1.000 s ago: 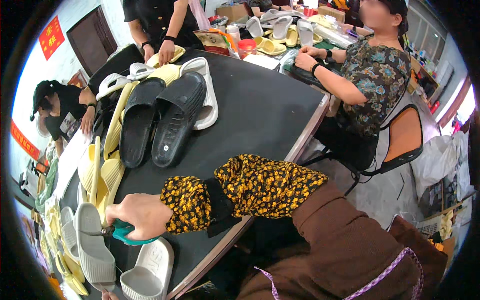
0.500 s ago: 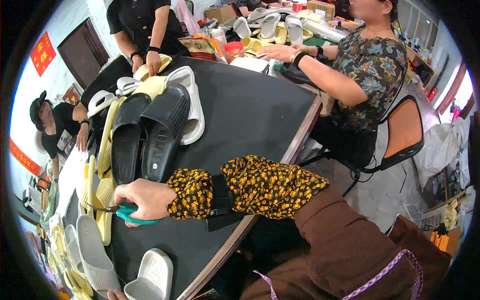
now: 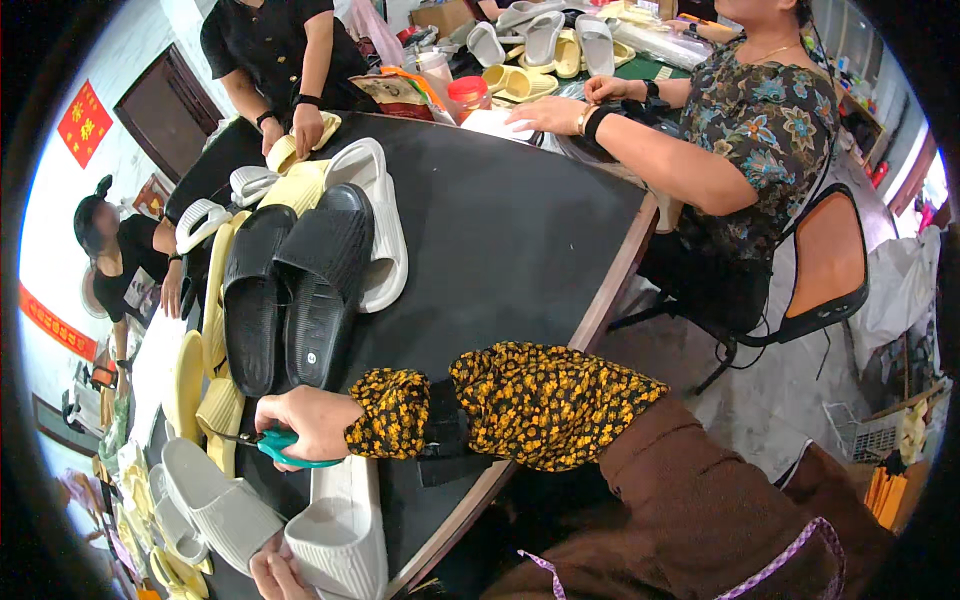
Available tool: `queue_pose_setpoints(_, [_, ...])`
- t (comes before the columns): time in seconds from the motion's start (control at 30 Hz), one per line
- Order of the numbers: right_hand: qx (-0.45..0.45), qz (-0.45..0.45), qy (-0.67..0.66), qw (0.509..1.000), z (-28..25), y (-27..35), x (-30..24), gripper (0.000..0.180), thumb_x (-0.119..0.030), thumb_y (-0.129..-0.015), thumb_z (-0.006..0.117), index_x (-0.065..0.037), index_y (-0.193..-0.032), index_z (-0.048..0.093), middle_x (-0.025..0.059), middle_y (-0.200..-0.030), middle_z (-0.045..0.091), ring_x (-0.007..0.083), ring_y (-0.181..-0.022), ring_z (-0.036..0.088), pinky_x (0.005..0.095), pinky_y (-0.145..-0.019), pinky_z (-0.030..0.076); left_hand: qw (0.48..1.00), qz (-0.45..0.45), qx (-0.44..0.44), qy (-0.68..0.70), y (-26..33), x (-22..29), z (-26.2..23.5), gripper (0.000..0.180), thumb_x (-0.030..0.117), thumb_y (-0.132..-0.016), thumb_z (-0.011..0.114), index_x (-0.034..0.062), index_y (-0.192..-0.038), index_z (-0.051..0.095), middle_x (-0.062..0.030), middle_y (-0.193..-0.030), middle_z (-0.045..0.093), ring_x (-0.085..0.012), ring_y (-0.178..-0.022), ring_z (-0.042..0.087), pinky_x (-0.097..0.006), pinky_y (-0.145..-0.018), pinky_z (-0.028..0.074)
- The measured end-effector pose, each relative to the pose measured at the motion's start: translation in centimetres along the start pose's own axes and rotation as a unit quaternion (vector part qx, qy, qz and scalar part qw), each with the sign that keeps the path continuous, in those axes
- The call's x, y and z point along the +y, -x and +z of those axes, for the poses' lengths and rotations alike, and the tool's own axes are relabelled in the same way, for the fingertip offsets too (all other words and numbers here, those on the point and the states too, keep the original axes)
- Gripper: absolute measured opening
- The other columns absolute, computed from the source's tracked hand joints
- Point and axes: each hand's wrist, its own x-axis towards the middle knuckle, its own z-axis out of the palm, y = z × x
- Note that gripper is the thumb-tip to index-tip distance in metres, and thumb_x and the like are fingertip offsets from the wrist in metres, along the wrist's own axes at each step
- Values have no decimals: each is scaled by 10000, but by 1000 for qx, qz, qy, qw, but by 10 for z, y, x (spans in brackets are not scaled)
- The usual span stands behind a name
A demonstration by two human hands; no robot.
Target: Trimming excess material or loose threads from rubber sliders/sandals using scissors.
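My right hand (image 3: 300,420), in a yellow-flowered dark sleeve, reaches across the black table (image 3: 500,230) and is closed on teal-handled scissors (image 3: 275,445). The blades point left toward a grey slipper (image 3: 215,505). Just above the hand lies a pair of black slippers (image 3: 290,295). At the lower edge only the fingers of my left hand (image 3: 275,572) show, gripping the end of a white ribbed slipper (image 3: 340,530) that lies under my right wrist.
Yellow slippers (image 3: 205,370) and white slippers (image 3: 375,215) are piled along the table's left side. Three other people sit or stand around the table; one in a flowered top (image 3: 770,130) occupies an orange chair (image 3: 825,270). Snack packets and a jar (image 3: 468,92) stand at the far end.
My right hand with the scissors has moved right, away from the grey slippers and toward the black pair. The white slipper now lies beneath my wrist.
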Motion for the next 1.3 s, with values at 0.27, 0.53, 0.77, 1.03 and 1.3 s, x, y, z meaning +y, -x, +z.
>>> queue_pose_setpoints(0.27, [22,8,26,999,3,7,-1,394,-167,-687,699,13,-998,538,160,-768,637,255,-725,645,330,-645,483,839,-305,129,431,7,32,25,148,125,-870,557,-1,-941,528,-133,-903,630,-117,-682,533,-208,-562,396])
queue_pose_setpoints(0.53, [7,-1,69,998,8,3,17,339,-134,-678,640,-28,-989,555,170,-885,607,326,-839,605,379,-711,474,867,-316,88,375,33,30,1,220,96,-860,566,-41,-1023,509,-161,-920,635,-204,-782,611,-284,-644,487])
queue_pose_setpoints(0.77, [-5,59,49,997,-9,11,7,408,-154,-719,721,-12,-1051,532,73,-821,603,114,-759,577,263,-695,469,838,-395,67,369,43,50,-5,151,73,-857,511,-34,-954,557,-115,-925,605,-151,-768,582,-266,-738,472])
queue_pose_setpoints(1.03, [-40,169,-40,984,-2,7,0,407,-87,-745,703,28,-1076,495,66,-836,607,81,-738,560,228,-652,464,859,-356,106,352,80,27,-15,94,19,-878,492,-35,-939,540,-89,-940,611,-119,-787,581,-246,-732,479])
queue_pose_setpoints(1.3, [-53,201,-51,977,-2,9,-4,384,-88,-768,684,22,-1074,479,19,-782,574,48,-705,523,207,-629,444,878,-325,174,305,75,17,-18,127,12,-883,488,-14,-1006,506,-73,-955,591,-99,-813,559,-228,-748,465])
